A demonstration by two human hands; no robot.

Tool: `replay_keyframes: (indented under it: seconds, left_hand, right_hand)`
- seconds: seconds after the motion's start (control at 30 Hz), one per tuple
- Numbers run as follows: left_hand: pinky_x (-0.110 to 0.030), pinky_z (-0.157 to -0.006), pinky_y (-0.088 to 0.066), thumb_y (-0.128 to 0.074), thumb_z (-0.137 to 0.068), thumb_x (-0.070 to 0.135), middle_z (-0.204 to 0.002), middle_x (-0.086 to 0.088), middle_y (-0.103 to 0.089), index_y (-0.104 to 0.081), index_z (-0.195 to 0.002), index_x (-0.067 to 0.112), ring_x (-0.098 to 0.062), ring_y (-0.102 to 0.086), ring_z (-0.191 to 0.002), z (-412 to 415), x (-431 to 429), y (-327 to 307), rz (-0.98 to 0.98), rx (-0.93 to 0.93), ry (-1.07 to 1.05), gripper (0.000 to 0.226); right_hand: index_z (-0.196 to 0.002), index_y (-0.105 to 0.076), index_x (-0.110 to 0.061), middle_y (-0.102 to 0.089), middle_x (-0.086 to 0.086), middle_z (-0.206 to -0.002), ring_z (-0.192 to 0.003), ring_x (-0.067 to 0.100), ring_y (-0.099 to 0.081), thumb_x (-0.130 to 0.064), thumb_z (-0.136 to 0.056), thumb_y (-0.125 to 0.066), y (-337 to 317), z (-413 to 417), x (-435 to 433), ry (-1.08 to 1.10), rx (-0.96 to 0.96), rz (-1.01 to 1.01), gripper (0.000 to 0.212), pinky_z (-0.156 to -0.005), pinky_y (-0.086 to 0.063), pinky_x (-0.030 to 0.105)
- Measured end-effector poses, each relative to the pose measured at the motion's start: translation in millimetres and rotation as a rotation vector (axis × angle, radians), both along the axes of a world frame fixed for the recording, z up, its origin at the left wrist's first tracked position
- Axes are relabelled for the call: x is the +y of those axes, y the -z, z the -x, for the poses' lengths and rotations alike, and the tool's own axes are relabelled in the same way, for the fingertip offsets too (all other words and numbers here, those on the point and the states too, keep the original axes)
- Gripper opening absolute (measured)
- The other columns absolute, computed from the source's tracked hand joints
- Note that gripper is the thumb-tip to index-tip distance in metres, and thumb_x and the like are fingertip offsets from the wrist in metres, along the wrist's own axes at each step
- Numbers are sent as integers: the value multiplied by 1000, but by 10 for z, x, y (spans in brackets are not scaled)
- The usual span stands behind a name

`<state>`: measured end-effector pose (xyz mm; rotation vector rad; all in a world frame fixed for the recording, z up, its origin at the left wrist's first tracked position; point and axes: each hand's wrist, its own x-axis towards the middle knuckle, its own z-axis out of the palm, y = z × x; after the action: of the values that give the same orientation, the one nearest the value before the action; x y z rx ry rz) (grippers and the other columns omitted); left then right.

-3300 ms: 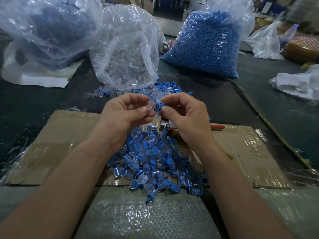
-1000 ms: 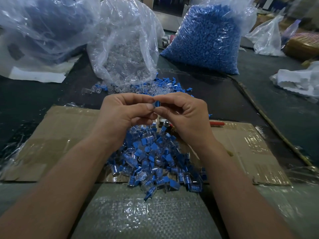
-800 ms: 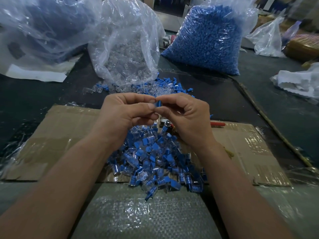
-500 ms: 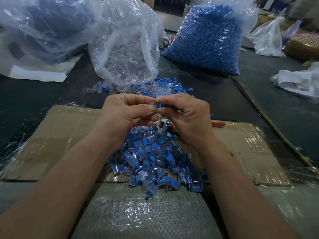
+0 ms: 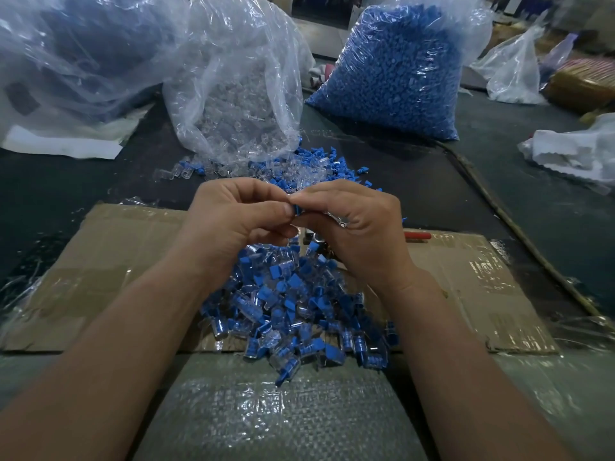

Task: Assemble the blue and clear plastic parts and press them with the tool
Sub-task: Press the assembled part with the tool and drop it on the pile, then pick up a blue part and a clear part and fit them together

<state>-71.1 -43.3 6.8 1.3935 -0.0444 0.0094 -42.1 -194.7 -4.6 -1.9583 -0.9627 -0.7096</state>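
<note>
The left hand (image 5: 233,221) and right hand (image 5: 352,224) meet over the middle, pinching one blue piece (image 5: 297,209) between them. Below them a pile of joined pieces (image 5: 293,311) fills the centre of the cardboard (image 5: 109,261), and bare cardboard lies open on either side of it. A red handle (image 5: 417,235) lies just right of the right hand. Farther back, loose pieces (image 5: 299,168) litter the dark surface (image 5: 432,194). A clear bag (image 5: 239,88), a bag of blue pieces (image 5: 392,71) and a large bag (image 5: 76,51) wall off the rear.
</note>
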Motion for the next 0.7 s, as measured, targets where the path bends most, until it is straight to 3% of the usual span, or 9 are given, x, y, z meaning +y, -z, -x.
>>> replay_keyframes:
  seconds: [0.13, 0.33, 0.47, 0.57, 0.7]
  left_hand:
    - [-17, -46, -49, -62, -74, -8, -52, -3, -64, -61, -66, 6, -12, -60, -45, 0, -21, -9, -55, -50, -28, 17]
    - [-18, -48, -50, -62, -75, -7, -52, -1, -63, -61, -68, 5, -10, -60, -46, -18, -21, 16, -61, -69, -43, 14]
    - [-20, -50, -53, -66, -69, 1, -54, 0, -64, -62, -70, 6, -12, -62, -50, -46, 16, 50, -19, -35, -61, 7]
    - [-20, -51, -53, -67, -58, 11, -55, 0, -65, -63, -70, 7, -12, -63, -51, -57, 32, 62, 11, -32, -66, 14]
    - [-20, -51, -54, -67, -60, 9, -56, 0, -65, -63, -71, 7, -12, -63, -51, -69, 40, 73, 1, -39, -86, 12]
  right_hand:
    - [-93, -70, 3, -70, 13, -88, -84, 13, -63, -2, -70, -72, -8, 8, 0, -16, 10, -11, 24, -77, -53, 18]
    - [-103, -68, -2, -61, -6, -92, -85, 9, -61, -11, -71, -75, -64, 37, -45, 44, 170, 55, 34, -80, -51, 17]
    - [-103, -69, -15, -57, -23, -81, -77, -3, -58, -20, -73, -76, -163, -78, -319, 284, 486, 206, 32, -74, -49, 14]
    - [-102, -68, -24, -58, -23, -82, -81, -8, -55, -27, -70, -78, -190, -148, -552, 389, 678, 390, 34, -67, -39, 7]
    - [-120, -55, -34, -48, -22, -97, -88, -2, -44, -37, -61, -81, -204, -143, -659, 374, 979, 625, 64, -71, -33, 22]
